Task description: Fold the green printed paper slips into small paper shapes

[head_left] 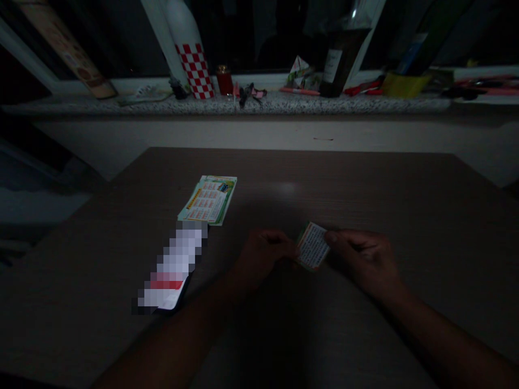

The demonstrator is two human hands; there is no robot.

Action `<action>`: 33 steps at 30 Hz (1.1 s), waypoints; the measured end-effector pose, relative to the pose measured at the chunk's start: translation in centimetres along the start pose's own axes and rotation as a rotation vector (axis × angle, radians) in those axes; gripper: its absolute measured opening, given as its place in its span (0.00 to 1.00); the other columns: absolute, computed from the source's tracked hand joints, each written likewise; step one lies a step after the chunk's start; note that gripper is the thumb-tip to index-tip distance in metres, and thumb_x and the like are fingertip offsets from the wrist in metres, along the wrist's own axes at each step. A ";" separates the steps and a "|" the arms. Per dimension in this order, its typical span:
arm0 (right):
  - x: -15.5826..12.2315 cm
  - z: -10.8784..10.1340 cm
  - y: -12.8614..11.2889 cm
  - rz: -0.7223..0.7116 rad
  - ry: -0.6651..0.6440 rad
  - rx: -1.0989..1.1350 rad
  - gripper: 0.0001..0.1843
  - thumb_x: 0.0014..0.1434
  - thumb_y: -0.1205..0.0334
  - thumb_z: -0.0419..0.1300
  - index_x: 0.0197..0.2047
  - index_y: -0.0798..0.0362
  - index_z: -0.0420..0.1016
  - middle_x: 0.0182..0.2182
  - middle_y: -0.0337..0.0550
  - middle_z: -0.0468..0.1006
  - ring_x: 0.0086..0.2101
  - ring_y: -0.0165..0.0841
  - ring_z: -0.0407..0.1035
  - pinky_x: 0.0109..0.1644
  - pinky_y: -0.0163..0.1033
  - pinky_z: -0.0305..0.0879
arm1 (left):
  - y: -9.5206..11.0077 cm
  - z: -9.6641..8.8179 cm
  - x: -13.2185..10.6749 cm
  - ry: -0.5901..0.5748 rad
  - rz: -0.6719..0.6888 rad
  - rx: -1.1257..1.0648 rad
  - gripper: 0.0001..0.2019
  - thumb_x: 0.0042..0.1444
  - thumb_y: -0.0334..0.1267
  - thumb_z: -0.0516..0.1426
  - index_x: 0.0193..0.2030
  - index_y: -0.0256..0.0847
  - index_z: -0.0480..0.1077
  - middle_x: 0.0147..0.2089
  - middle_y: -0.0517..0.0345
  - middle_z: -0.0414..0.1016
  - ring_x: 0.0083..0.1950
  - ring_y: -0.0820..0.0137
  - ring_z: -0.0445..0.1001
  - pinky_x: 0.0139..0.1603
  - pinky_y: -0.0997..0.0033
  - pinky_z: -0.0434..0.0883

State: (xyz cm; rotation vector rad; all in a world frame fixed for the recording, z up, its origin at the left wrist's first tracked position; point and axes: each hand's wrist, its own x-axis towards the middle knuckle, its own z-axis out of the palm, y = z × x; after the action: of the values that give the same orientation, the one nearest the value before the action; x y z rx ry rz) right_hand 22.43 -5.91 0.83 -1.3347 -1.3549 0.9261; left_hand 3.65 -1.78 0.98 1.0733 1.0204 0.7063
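Between my two hands is a small printed card (313,246), tilted, with rows of dark text on a white face and green and orange edges; it may be more than one card. My left hand (270,251) pinches its left edge. Thumb and fingers of my right hand (365,254) close on its upper right corner. Farther left lies a stack of larger printed sheets (211,200) with a calendar-like grid. A phone (174,270) with a lit, blurred-out screen rests just below that stack, left of my left forearm.
Everything lies on a dim wooden table (365,183). Behind it, a stone windowsill (267,108) carries a red-and-white checkered bottle (197,70), a small red jar (224,81), a dark labelled bottle (334,67), a tall tube (77,54) and a yellow pot (405,85).
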 end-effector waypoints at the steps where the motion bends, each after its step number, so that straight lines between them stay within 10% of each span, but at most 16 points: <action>1: 0.0 0.0 0.1 0.005 -0.012 0.016 0.18 0.56 0.49 0.61 0.23 0.53 0.79 0.20 0.40 0.77 0.20 0.30 0.68 0.23 0.33 0.64 | 0.0 0.0 0.0 -0.001 -0.003 -0.018 0.05 0.39 0.33 0.63 0.18 0.36 0.73 0.19 0.61 0.72 0.20 0.75 0.68 0.23 0.76 0.64; 17: -0.2 0.2 0.0 -0.223 -0.200 -0.166 0.27 0.63 0.55 0.54 0.14 0.55 0.69 0.11 0.38 0.69 0.13 0.24 0.60 0.16 0.30 0.53 | -0.5 0.5 0.2 -0.031 -0.112 -0.211 0.06 0.37 0.32 0.63 0.19 0.34 0.69 0.21 0.59 0.73 0.23 0.73 0.71 0.23 0.75 0.67; 33: -0.1 0.4 0.7 -0.133 -0.281 -0.045 0.24 0.60 0.54 0.57 0.16 0.55 0.70 0.13 0.38 0.70 0.16 0.25 0.62 0.19 0.31 0.57 | -0.3 0.4 0.2 -0.019 -0.116 -0.233 0.06 0.37 0.33 0.62 0.19 0.34 0.69 0.21 0.59 0.72 0.21 0.74 0.70 0.22 0.76 0.66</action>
State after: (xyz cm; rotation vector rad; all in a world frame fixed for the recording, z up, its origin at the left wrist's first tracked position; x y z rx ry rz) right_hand 22.24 -5.90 0.10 -1.1619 -1.6670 1.0241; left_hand 4.05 -1.87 0.68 0.8109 0.9502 0.7008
